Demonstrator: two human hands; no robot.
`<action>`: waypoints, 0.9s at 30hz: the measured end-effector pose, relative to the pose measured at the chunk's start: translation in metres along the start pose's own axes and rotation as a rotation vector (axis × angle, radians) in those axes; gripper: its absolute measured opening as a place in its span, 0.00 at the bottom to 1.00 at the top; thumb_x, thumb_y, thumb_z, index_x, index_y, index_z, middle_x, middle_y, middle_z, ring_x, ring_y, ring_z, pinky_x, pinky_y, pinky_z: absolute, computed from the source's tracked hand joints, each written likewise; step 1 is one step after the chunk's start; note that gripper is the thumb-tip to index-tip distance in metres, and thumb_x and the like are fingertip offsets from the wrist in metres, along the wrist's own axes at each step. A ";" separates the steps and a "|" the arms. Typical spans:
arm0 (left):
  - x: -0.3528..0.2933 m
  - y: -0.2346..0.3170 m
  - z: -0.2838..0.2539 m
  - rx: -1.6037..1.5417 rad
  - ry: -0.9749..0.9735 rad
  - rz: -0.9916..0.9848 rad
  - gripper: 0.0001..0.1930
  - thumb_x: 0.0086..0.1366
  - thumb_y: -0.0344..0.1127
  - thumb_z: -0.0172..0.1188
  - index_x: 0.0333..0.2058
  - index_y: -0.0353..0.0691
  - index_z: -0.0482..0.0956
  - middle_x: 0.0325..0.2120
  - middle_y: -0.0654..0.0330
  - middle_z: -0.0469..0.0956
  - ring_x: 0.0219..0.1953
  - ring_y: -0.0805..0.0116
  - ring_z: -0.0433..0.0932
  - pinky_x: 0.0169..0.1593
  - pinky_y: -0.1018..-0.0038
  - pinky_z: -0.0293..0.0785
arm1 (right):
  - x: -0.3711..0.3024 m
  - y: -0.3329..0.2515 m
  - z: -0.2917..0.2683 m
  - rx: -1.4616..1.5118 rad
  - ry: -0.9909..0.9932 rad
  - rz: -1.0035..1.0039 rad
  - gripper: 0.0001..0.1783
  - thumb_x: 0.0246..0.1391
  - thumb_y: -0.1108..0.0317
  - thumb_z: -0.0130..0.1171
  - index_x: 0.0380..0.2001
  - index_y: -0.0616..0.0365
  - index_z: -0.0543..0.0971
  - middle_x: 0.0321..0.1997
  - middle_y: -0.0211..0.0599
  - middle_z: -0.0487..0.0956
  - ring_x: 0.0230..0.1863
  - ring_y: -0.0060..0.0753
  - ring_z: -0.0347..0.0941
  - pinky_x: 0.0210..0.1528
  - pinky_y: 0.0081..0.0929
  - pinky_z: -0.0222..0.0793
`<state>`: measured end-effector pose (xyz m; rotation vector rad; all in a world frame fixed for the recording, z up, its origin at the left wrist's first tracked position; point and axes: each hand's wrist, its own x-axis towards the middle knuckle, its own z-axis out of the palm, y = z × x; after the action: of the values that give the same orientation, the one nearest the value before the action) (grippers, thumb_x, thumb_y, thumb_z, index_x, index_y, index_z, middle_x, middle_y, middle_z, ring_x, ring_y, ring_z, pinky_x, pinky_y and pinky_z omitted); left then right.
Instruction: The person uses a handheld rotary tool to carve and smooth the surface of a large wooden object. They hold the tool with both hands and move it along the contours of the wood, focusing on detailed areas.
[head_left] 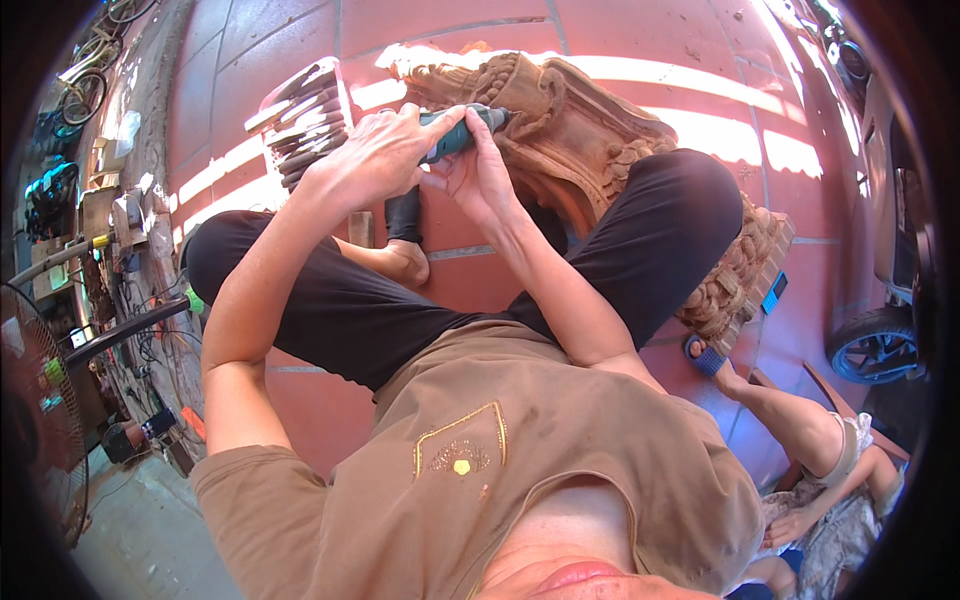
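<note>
A small teal and dark power tool, which looks like a rotary tool [447, 143], is held between my two hands above the floor. My left hand [385, 145] grips it from the left, with fingers over its top. My right hand [475, 180] closes round its right side, thumb raised along the body. The tool's dark nose points right, toward a brown carved wooden piece [580, 125] with scrolls and beading. Whether the tip touches the wood, I cannot tell. This carving lies beyond my right knee, and my leg hides part of it.
A rack of carving chisels [305, 125] lies left of the tool. Another carved wooden piece [735, 270] is past my right knee, beside a blue flat device [775, 292]. A seated person [815, 450] is at lower right, near a motorbike wheel [875, 345]. A fan [40, 410] stands left.
</note>
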<state>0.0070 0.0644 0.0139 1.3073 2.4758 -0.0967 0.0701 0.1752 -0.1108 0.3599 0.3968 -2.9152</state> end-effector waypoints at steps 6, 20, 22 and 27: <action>0.005 -0.002 0.001 -0.007 -0.022 -0.009 0.39 0.53 0.43 0.65 0.62 0.46 0.59 0.37 0.42 0.71 0.40 0.46 0.74 0.43 0.58 0.70 | -0.002 -0.001 0.003 -0.011 0.017 -0.018 0.23 0.60 0.44 0.48 0.48 0.48 0.69 0.44 0.28 0.77 0.42 0.26 0.77 0.45 0.43 0.77; -0.010 0.002 0.008 -0.019 -0.034 -0.030 0.43 0.51 0.29 0.64 0.65 0.46 0.52 0.35 0.41 0.72 0.36 0.45 0.76 0.41 0.58 0.72 | -0.007 0.007 -0.003 -0.052 0.010 0.020 0.21 0.60 0.46 0.48 0.49 0.47 0.69 0.45 0.29 0.77 0.43 0.27 0.77 0.45 0.42 0.76; -0.011 0.006 0.005 -0.028 -0.062 -0.059 0.44 0.50 0.29 0.64 0.65 0.46 0.51 0.35 0.41 0.72 0.36 0.44 0.76 0.40 0.58 0.72 | -0.008 0.008 0.000 -0.052 0.037 0.021 0.21 0.62 0.47 0.46 0.49 0.48 0.69 0.43 0.30 0.78 0.41 0.29 0.77 0.44 0.41 0.76; -0.017 0.002 0.013 -0.063 -0.028 -0.021 0.44 0.49 0.29 0.64 0.65 0.45 0.52 0.35 0.40 0.73 0.35 0.42 0.76 0.39 0.57 0.72 | -0.010 0.011 -0.005 -0.077 0.046 0.042 0.21 0.61 0.47 0.47 0.49 0.49 0.69 0.43 0.30 0.77 0.41 0.29 0.77 0.44 0.41 0.76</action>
<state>0.0212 0.0497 0.0070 1.2457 2.4489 -0.0413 0.0827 0.1679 -0.1156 0.4192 0.5007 -2.8454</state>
